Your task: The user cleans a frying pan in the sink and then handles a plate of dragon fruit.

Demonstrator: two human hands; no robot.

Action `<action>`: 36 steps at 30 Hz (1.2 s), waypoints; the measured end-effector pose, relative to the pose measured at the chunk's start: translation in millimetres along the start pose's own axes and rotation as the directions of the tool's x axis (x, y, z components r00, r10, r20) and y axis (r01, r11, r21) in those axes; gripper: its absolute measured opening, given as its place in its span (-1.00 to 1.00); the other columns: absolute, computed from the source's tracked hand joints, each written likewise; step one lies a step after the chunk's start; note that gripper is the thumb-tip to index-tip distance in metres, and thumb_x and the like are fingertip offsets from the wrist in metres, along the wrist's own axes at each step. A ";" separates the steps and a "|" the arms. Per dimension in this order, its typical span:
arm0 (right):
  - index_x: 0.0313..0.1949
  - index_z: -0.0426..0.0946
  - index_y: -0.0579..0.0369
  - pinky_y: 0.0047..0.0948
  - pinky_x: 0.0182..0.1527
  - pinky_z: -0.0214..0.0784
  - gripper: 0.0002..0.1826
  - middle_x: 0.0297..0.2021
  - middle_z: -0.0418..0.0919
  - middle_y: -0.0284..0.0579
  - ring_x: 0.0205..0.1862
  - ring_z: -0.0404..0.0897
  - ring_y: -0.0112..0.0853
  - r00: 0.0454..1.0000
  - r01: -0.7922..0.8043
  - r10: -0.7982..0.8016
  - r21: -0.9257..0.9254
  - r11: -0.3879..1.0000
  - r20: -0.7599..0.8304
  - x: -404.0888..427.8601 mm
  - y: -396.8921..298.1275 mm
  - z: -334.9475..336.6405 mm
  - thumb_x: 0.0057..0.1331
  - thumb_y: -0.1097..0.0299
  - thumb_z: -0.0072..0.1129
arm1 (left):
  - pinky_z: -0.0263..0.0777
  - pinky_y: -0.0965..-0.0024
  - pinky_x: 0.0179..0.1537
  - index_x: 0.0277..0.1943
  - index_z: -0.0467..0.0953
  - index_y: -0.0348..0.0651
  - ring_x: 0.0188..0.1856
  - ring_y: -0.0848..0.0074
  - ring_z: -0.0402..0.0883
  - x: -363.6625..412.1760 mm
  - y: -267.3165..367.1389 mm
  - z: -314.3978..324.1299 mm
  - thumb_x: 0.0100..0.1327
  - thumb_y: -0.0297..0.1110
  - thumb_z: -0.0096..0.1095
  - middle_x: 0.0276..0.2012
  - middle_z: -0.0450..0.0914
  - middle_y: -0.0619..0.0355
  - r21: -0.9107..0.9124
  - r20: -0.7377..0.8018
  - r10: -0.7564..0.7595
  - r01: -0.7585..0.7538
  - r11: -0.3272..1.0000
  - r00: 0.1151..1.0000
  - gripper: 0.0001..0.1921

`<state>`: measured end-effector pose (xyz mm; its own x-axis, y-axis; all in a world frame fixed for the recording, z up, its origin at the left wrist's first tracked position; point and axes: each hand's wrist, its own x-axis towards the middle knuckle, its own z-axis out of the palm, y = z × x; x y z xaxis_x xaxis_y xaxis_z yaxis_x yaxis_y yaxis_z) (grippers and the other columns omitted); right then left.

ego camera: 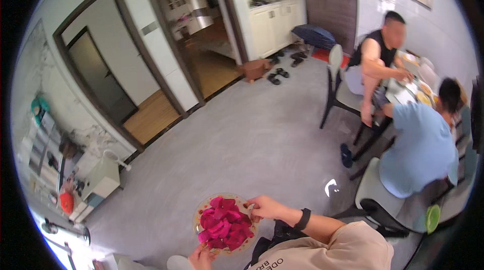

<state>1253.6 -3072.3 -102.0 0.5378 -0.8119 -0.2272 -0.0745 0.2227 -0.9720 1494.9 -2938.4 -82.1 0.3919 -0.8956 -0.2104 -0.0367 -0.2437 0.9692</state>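
Observation:
A round plate (242,246) with a small red and yellow pattern on its rim is held level in front of my body. Magenta pieces (226,222), apparently cut red dragon fruit, are heaped over most of it. My right hand (266,208), with a black band on the wrist, grips the rim on the right side. On the near left side my left hand (203,257) pinches the rim, partly cut off by the bottom of the picture. Under the plate is grey floor.
At right, two people (378,51) (419,149) sit on chairs at a dining table (402,94) bearing dishes; another head shows beside them. A green basket (433,219) stands at a chair. Slippers (278,76), a brown stool (255,69) and an umbrella (314,35) lie ahead. A cabinet (102,177) stands left.

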 end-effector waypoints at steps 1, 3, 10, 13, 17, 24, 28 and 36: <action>-0.04 0.32 0.29 -0.55 -0.46 0.37 -0.60 -0.58 0.53 -0.12 -0.56 0.53 -0.48 1.000 0.005 -0.004 -0.016 1.000 0.026 32.1 -4.4 -10.8 0.07 0.57 -0.20 | 0.36 0.53 -0.46 -0.22 0.46 -0.40 -0.45 0.47 0.53 32.6 2.3 2.1 0.12 -0.32 -0.01 -0.49 0.54 0.02 -0.021 0.009 0.023 -0.022 1.000 1.000 -0.71; -0.05 0.33 0.30 -0.55 -0.46 0.38 -0.61 -0.57 0.53 -0.11 -0.56 0.53 -0.47 1.000 -0.017 0.019 -0.064 0.998 0.023 103.7 -16.5 -35.6 0.07 0.57 -0.19 | 0.36 0.52 -0.46 -0.20 0.46 -0.40 -0.47 0.46 0.53 103.0 19.3 10.9 0.13 -0.31 0.00 -0.49 0.55 0.03 0.009 -0.024 0.013 -0.013 1.000 1.000 -0.70; -0.13 0.39 0.27 -0.56 -0.52 0.35 -0.63 -0.59 0.53 -0.12 -0.58 0.52 -0.51 0.975 -0.030 0.049 -0.091 0.995 0.219 205.5 3.9 -64.3 0.01 0.54 -0.13 | 0.42 0.58 -0.54 -0.26 0.47 -0.45 -0.55 0.51 0.54 142.3 1.4 54.2 0.04 -0.53 -0.06 -0.45 0.55 0.09 -0.195 -0.273 -0.145 0.093 0.977 0.951 -0.77; -0.10 0.36 0.25 -0.61 -0.51 0.32 -0.66 -0.57 0.54 -0.14 -0.57 0.52 -0.51 0.939 0.053 0.032 -0.237 0.970 0.343 248.6 -26.1 -83.9 0.09 0.55 -0.15 | 0.45 0.52 -0.49 -0.15 0.40 -0.54 -0.52 0.47 0.55 161.9 -3.4 67.2 0.09 -0.58 -0.09 -0.41 0.53 0.03 -0.276 -0.346 -0.226 0.131 0.952 0.910 -0.74; -0.13 0.37 0.24 -0.63 -0.53 0.31 -0.69 -0.56 0.55 -0.12 -0.58 0.53 -0.50 0.916 0.084 0.066 -0.349 0.933 0.396 273.3 -26.5 -41.5 0.09 0.55 -0.14 | 0.41 0.57 -0.45 -0.19 0.47 -0.43 -0.45 0.54 0.54 154.1 11.5 40.6 0.07 -0.52 -0.06 -0.41 0.53 0.08 -0.398 -0.379 -0.280 0.118 0.910 0.882 -0.74; -0.15 0.38 0.25 -0.71 -0.62 0.20 -0.70 -0.58 0.55 -0.13 -0.64 0.50 -0.54 0.847 0.030 0.150 -0.327 0.945 0.510 288.6 -1.9 24.8 0.08 0.54 -0.13 | 0.41 0.60 -0.39 -0.13 0.44 -0.39 -0.39 0.63 0.51 129.2 -38.4 -1.7 0.16 -0.45 -0.05 -0.42 0.54 0.18 -0.399 -0.469 -0.319 0.125 0.908 0.823 -0.74; -0.19 0.40 0.24 -0.73 -0.64 0.17 -0.72 -0.62 0.54 -0.14 -0.68 0.47 -0.56 0.821 0.050 0.124 -0.286 0.957 0.557 367.7 -23.9 118.2 0.06 0.54 -0.12 | 0.42 0.60 -0.34 -0.12 0.43 -0.42 -0.36 0.66 0.49 182.5 -35.3 -88.5 0.14 -0.49 -0.08 -0.40 0.54 0.17 -0.427 -0.540 -0.262 0.008 0.904 0.800 -0.73; -0.21 0.42 0.24 -0.77 -0.65 0.15 -0.73 -0.62 0.53 -0.18 -0.68 0.47 -0.59 0.742 0.063 0.156 -0.299 0.952 0.652 447.1 -51.3 201.7 0.05 0.55 -0.11 | 0.42 0.62 -0.39 -0.11 0.43 -0.38 -0.42 0.67 0.51 222.2 -15.8 -153.0 0.08 -0.51 -0.12 -0.38 0.54 0.15 -0.435 -0.629 -0.312 0.010 0.900 0.712 -0.69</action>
<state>1667.3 -3337.8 -141.8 0.9348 -0.2163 -0.2816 -0.2886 -0.0006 -0.9575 1723.2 -3076.7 -124.5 0.8687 -0.3280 -0.3713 0.3710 -0.0659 0.9263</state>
